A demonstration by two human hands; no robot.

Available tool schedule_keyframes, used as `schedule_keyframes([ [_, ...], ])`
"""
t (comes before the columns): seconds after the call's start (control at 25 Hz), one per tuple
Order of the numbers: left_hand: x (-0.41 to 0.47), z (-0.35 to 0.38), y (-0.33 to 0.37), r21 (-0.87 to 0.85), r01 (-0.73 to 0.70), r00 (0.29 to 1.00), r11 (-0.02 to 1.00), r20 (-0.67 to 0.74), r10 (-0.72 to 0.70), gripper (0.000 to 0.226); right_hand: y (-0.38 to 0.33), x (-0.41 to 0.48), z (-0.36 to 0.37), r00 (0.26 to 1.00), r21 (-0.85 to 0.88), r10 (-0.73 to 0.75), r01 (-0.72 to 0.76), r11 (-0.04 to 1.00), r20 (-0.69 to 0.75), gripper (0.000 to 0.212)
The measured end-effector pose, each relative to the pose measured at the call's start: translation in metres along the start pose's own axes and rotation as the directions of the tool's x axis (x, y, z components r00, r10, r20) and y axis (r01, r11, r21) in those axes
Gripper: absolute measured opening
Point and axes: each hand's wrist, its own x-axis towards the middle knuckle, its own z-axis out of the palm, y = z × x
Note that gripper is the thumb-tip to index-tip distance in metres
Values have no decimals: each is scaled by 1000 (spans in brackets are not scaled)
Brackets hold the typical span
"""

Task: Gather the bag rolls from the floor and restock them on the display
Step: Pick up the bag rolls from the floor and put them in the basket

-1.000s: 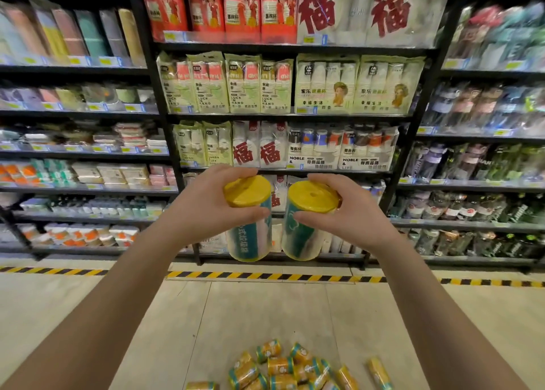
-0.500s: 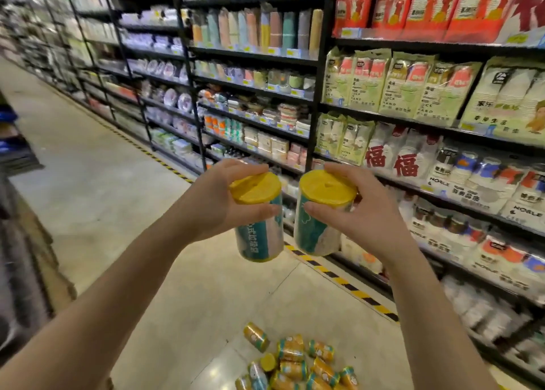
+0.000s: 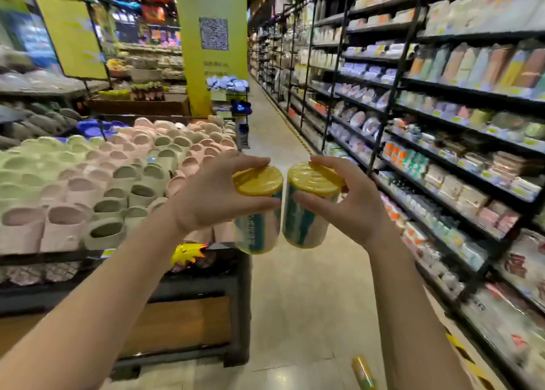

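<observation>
I hold two bag rolls upright at chest height over the aisle, side by side and almost touching. Each is a teal-and-white cylinder with a yellow cap. My left hand [image 3: 212,195] grips the left roll [image 3: 258,212] from its left side, thumb across the front. My right hand [image 3: 351,203] grips the right roll [image 3: 306,209] from its right side, fingers over the cap. One more bag roll [image 3: 363,372] lies on the floor at the bottom edge, near my right forearm.
A low display stand [image 3: 188,310] packed with pink and green slippers [image 3: 118,177] fills the left. Tall black shelving [image 3: 442,141] full of goods lines the right. The tiled aisle [image 3: 283,141] runs ahead between them toward a yellow pillar [image 3: 215,44].
My view has swung left from facing the shelves to looking down the aisle. The pile of rolls on the floor has left the frame except one. Both hands keep the same hold.
</observation>
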Motion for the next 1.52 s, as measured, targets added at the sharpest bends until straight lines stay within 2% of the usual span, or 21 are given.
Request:
schedule_keyframes([
  [0.2,-119,-153,-93,128,226,960,966,-200,-198,79,-113,29,181,978,189,-173,148,971,120,63],
  [0.44,-245,-281,-165,186,434,873,882,-330,-360,75,-233,37,351,887,282,-334,248,927,318,68],
  [0.56,-314,-333,-203,118,558,779,822,-417,-469,74,-290,41,437,812,374,-406,253,892,420,72],
  [0.76,-400,-392,-268,35,689,614,724,-560,-557,75,-367,53,572,664,565,-552,230,793,504,69],
  [0.88,-435,-436,-314,62,764,533,642,-621,-575,77,-410,67,653,559,640,-650,255,725,514,71],
  [1.04,-453,-490,-376,106,828,495,551,-600,-628,76,-449,102,752,415,710,-750,283,645,516,74],
  [1.24,-476,-537,-464,102,874,442,474,-569,-694,81,-485,139,868,240,697,-777,344,629,582,80],
  [1.32,-487,-545,-492,112,876,445,468,-558,-700,81,-491,143,901,182,668,-775,414,618,605,85],
  [1.4,-499,-557,-528,114,874,456,472,-524,-719,82,-494,145,937,142,619,-743,463,634,654,89],
  [1.52,-516,-576,-587,127,857,500,499,-439,-746,84,-492,142,985,141,563,-681,456,689,719,88],
])
